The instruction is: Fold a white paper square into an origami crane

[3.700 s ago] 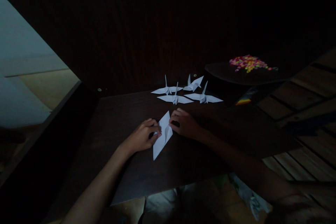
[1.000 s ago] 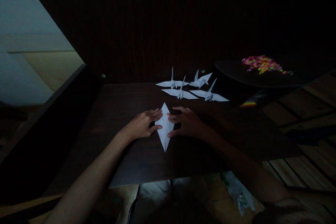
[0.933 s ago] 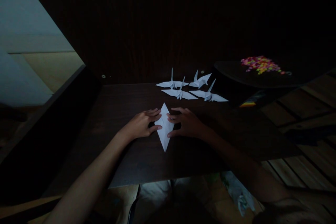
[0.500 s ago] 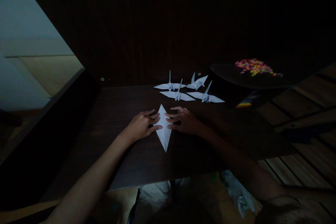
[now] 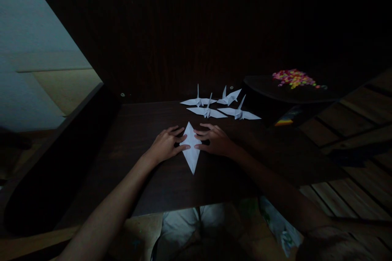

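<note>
A white folded paper diamond (image 5: pixel 192 159) lies flat on the dark wooden desk (image 5: pixel 165 191), one point facing away and the other towards me. From the left, my left hand (image 5: pixel 168 142) rests with fingers spread, its thumb and fingertips on the paper's left edge. My right hand (image 5: pixel 214 139) mirrors it at the right edge, fingers also apart and touching the paper. Behind the diamond stand several white origami cranes (image 5: pixel 206 112) in two loose rows, their necks upright and wings stretched out.
A small rounded shelf (image 5: pixel 260 85) at the back right bears a heap of colourful small pieces (image 5: pixel 295 78). A dark side panel (image 5: pixel 61 151) bounds the desk on the left. Wooden slats (image 5: pixel 333 200) and a plastic bag (image 5: pixel 281 228) show at lower right.
Both hands stay at the paper's edges with only slight finger shifts; the diamond remains in place. The camera view has shifted slightly.
</note>
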Demonstrator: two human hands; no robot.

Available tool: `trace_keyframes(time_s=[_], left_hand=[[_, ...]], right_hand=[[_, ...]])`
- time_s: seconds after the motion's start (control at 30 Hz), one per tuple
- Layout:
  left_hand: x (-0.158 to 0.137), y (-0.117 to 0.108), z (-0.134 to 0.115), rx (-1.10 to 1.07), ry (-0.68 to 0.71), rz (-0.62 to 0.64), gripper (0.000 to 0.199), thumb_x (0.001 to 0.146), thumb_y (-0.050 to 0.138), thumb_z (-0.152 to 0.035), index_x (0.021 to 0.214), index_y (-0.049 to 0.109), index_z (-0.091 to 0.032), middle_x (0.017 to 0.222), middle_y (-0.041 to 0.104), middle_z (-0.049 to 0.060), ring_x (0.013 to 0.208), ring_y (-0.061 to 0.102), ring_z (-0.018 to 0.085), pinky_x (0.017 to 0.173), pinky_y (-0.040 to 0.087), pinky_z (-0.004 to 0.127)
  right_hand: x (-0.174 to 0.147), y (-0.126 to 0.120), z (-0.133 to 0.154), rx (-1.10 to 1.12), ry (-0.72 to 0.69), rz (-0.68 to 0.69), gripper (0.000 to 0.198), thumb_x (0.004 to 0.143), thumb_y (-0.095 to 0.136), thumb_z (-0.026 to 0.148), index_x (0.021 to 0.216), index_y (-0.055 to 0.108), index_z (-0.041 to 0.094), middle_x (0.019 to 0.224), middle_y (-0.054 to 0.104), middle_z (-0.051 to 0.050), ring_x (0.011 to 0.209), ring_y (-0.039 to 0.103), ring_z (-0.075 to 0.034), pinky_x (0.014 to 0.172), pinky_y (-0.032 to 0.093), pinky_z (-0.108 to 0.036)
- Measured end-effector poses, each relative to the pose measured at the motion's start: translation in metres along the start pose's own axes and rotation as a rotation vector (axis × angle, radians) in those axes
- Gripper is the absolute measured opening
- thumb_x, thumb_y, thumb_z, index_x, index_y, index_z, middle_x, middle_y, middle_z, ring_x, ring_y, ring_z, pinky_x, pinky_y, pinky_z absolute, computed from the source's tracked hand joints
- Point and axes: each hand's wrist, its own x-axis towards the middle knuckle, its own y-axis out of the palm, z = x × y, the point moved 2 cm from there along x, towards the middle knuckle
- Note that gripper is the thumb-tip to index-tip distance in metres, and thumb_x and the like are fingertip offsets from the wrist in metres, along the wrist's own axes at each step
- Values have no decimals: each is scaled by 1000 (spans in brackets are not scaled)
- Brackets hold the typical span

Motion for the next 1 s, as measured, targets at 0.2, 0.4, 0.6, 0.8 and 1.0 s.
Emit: trace_keyframes(time_s=[0.2, 0.4, 0.6, 0.8, 1.0], left_hand=[[1, -4, -5, -11, -34, -128, 40, 85, 60, -50, 104, 74, -18, 125, 64, 10, 115, 54, 30, 95, 48, 47], [1, -4, -6, -19, -16, -142, 38, 86, 61, -46, 112, 70, -20, 117, 69, 8, 109, 56, 28, 91, 48, 46], [-2, -1, -9, 17, 13, -91, 40, 91, 53, -44, 120, 65, -20, 120, 67, 8, 111, 53, 30, 90, 46, 49], [1, -5, -13, 69, 17, -33, 46, 92, 46, -44, 127, 61, -18, 118, 66, 14, 111, 51, 35, 96, 39, 57], [3, -5, -8, 15, 4, -14, 48, 89, 50, -48, 124, 64, -19, 119, 66, 13, 102, 53, 32, 92, 43, 53]], right_hand=[[3, 7, 0, 35, 16, -166, 33, 76, 75, 43, 102, 73, 23, 121, 66, -5, 122, 49, -31, 95, 41, -51], [3, 8, 9, 12, -49, -282, 24, 76, 76, 35, 96, 75, 21, 109, 72, -6, 113, 55, -31, 86, 44, -45], [5, 10, 8, 17, -22, -267, 23, 75, 77, 36, 93, 76, 21, 105, 74, -5, 107, 57, -30, 85, 45, -44], [5, 8, 6, 25, 34, -208, 29, 77, 74, 40, 99, 75, 21, 109, 72, -4, 97, 55, -26, 83, 48, -41], [5, 3, 3, 99, 139, -111, 41, 73, 76, 44, 110, 72, 25, 112, 71, -2, 97, 55, -24, 86, 50, -40]])
